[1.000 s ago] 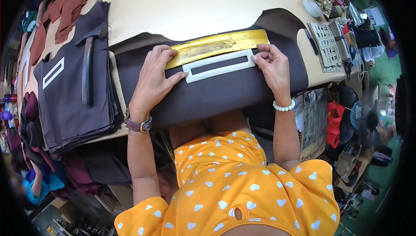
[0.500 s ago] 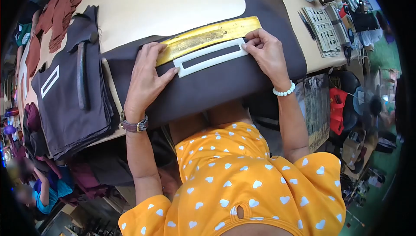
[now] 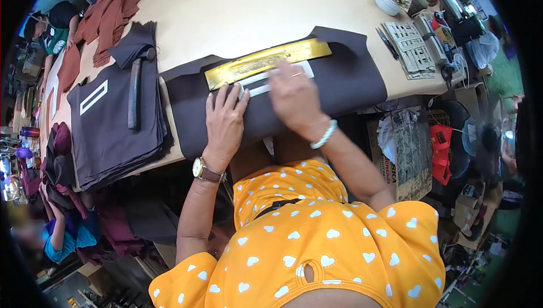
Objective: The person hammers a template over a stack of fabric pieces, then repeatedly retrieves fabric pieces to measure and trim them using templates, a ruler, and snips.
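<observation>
A white rectangular frame (image 3: 307, 70) lies on dark fabric (image 3: 345, 76), just below a yellow strip (image 3: 314, 49). My left hand (image 3: 227, 117) rests palm down at the frame's left end, its fingers spread and their tips near the strip's lower edge. Over the middle of the frame is my right hand (image 3: 295, 96), blurred by motion, so its finger shape is unclear. It hides part of the frame.
To the left, a hammer (image 3: 134, 93) lies on a stack of dark fabric pieces (image 3: 113, 138) with another white frame (image 3: 94, 97). Rust cloth (image 3: 116, 19) is at the back left. A white bowl (image 3: 387, 5) and patterned cards (image 3: 408, 48) are at right.
My right hand has left the frame's right end and moved left over its middle. My left hand has turned palm down with its fingers on the frame's left end. The view has shifted.
</observation>
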`<state>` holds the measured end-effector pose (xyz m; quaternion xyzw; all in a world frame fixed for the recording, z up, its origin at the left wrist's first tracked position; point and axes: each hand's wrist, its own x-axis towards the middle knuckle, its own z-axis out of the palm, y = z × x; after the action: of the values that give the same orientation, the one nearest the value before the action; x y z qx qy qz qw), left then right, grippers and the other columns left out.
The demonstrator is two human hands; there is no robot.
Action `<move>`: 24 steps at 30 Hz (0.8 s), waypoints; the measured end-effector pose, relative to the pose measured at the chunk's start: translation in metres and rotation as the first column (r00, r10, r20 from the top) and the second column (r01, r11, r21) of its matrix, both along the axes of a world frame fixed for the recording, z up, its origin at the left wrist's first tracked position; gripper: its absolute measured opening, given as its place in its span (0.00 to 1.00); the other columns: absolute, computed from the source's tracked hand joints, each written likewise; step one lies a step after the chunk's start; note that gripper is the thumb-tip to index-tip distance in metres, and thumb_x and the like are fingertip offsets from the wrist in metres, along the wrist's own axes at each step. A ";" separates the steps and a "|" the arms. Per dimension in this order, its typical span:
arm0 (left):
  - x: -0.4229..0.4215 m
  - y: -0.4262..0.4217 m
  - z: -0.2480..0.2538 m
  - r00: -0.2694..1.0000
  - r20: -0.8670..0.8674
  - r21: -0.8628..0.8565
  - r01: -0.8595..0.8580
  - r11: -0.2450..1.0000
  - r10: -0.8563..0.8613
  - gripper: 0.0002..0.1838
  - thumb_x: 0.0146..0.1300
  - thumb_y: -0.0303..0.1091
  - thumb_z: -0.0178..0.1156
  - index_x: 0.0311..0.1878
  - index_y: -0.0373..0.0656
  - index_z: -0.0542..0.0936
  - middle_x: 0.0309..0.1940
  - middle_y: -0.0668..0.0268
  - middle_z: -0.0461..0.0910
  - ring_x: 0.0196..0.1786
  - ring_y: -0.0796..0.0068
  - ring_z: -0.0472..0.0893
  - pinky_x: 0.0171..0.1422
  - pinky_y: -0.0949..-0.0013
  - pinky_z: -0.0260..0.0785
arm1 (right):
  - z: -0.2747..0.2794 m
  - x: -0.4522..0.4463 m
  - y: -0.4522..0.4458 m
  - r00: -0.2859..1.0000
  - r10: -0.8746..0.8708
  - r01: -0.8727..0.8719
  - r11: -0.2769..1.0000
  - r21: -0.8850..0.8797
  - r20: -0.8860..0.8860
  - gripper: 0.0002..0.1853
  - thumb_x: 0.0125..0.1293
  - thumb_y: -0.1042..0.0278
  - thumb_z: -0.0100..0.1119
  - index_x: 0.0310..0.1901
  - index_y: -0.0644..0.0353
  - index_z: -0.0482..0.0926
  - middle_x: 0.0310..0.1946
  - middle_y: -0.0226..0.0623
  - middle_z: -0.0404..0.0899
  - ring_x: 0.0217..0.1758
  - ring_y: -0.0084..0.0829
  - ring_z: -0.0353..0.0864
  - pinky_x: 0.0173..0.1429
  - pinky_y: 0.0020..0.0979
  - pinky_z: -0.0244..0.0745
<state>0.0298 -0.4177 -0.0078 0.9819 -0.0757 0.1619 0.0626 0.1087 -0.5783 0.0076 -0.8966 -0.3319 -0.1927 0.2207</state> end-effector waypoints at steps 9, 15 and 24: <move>-0.001 0.001 0.002 1.000 -0.007 0.045 -0.015 0.999 0.016 0.22 0.56 0.25 0.52 0.56 0.47 0.75 0.58 0.62 0.71 0.65 0.57 0.64 0.66 0.41 0.52 | -0.027 -0.016 0.002 0.992 0.042 -0.043 0.999 0.000 -0.121 0.38 0.66 0.40 0.42 0.63 0.70 0.60 0.61 0.52 0.66 0.65 0.43 0.65 0.69 0.55 0.49; -0.001 0.000 0.007 0.999 -0.037 0.156 -0.028 0.987 0.034 0.23 0.56 0.22 0.50 0.57 0.48 0.75 0.58 0.65 0.72 0.66 0.60 0.65 0.66 0.43 0.54 | -0.030 0.009 -0.049 0.989 -0.066 0.067 0.998 0.007 -0.135 0.35 0.66 0.47 0.48 0.63 0.70 0.59 0.59 0.43 0.71 0.64 0.41 0.67 0.67 0.61 0.48; -0.006 -0.002 0.000 1.000 0.019 0.057 -0.015 0.998 0.014 0.21 0.61 0.25 0.49 0.59 0.45 0.71 0.60 0.60 0.68 0.66 0.57 0.64 0.66 0.45 0.55 | -0.033 0.008 -0.053 0.988 -0.112 0.103 0.991 -0.083 -0.104 0.34 0.67 0.48 0.48 0.65 0.63 0.56 0.62 0.40 0.67 0.66 0.39 0.64 0.67 0.65 0.45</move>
<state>0.0239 -0.4200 -0.0080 0.9823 -0.0739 0.1690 0.0324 0.1170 -0.6310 -0.0253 -0.9303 -0.2779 -0.1424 0.1927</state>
